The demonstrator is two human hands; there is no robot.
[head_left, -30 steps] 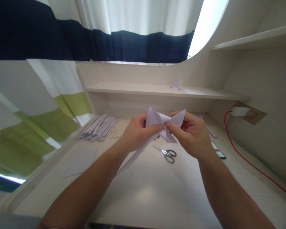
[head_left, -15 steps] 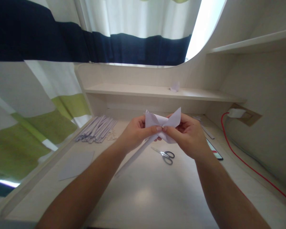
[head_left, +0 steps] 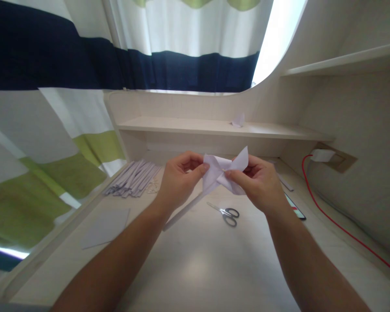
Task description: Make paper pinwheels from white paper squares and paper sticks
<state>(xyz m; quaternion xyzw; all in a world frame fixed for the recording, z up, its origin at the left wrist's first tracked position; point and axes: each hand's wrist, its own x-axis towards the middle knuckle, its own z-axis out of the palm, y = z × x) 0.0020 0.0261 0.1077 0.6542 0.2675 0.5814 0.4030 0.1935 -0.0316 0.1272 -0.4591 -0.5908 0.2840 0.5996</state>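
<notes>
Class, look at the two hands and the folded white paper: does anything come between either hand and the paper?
Nothing visible does. The left hand and right hand both pinch the folded white paper directly, above the desk. The scissors lie on the desk beneath, apart from it.

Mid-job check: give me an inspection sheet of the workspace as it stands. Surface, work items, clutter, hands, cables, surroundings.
Surface: pale desk, bare in front.
Work items: folded white paper piece with a long paper stem, held above the desk.
Clutter: scissors, closed, lying flat; bundle of paper sticks; flat sheet; phone; small paper scrap on the shelf.
Hands: left hand pinches the paper's left edge; right hand pinches its centre.
Cables: red cable runs from a white charger in the wall socket.
Surroundings: striped curtain, wall shelves.
</notes>
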